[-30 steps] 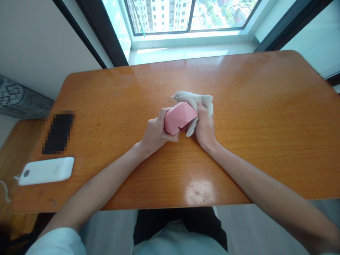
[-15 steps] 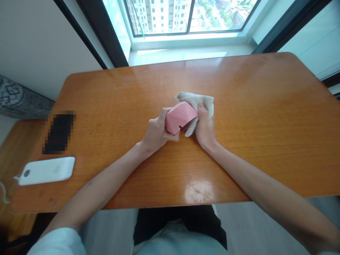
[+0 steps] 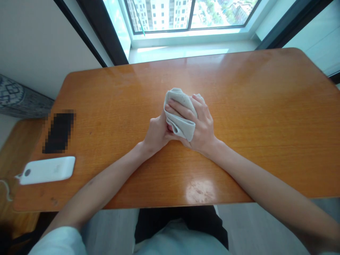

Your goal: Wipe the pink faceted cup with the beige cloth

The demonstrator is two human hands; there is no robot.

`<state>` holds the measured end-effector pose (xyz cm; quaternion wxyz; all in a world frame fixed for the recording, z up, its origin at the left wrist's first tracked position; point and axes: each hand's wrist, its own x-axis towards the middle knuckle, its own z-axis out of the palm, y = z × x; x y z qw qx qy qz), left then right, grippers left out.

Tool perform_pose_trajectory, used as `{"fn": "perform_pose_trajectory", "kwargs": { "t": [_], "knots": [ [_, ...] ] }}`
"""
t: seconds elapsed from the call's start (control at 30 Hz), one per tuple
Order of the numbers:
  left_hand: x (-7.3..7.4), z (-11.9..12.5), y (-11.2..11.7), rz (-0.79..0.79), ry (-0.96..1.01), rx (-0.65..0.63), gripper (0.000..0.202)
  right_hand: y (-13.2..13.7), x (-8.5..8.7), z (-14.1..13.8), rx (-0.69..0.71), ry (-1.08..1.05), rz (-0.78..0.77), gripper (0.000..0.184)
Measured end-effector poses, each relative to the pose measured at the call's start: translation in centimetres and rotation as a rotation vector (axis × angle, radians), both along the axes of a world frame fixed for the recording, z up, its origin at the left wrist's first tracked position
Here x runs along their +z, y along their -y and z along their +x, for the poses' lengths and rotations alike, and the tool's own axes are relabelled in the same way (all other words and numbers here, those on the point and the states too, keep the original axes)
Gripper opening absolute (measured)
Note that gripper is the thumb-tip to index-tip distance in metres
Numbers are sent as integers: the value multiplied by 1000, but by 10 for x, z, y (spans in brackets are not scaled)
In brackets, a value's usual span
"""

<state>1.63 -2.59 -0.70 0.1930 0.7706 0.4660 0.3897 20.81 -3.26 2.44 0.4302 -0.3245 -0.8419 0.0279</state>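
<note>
Head view: right hand (image 3: 200,129) closed on a beige cloth (image 3: 179,111), pressing over the cupped left hand (image 3: 156,134) (pink object (image 3: 169,127) peeking between).

Cloth (image 3: 180,113) is sitting between left hand (image 3: 155,132) and right hand (image 3: 202,129), mid-table (image 3: 252,106); handset (image 3: 47,170) is lying at 8 o'clock, masked slab (image 3: 58,132) at 9, window (image 3: 191,17) standing at 12.

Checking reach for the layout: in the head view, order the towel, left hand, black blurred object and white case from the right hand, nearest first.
1. Towel: under the right hand, mid-table.
2. Left hand: just left, against the towel.
3. Black blurred object: far left.
4. White case: far left, nearer the front edge.
</note>
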Motion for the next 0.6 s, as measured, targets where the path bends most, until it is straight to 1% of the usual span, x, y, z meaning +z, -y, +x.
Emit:
{"fn": "perform_pose_trajectory", "kwargs": {
  "t": [0.1, 0.2, 0.27, 0.33, 0.4, 0.43, 0.6],
  "knots": [
    [12, 4, 5, 3, 26, 34, 53, -3, 5, 0, -51, -110, -23, 53],
    [18, 8, 8, 0, 18, 71, 56, -3, 9, -5, -62, -252, -79, 43],
    [18, 10, 9, 13, -1, 89, 55, -4, 9, -7, -110, -382, -217, 39],
    [16, 11, 9, 44, -24, 111, 55, -8, 5, -6, -181, -529, -414, 46],
    [15, 11, 9, 74, -44, 124, 58, -14, 0, -3, -213, -655, -564, 52],
    [14, 11, 9, 83, -50, 122, 59, -17, -3, -2, -211, -697, -615, 52],
    [13, 7, 8, 83, -35, 102, 64, -33, -18, 10, -199, -840, -774, 48]
  ]
}}
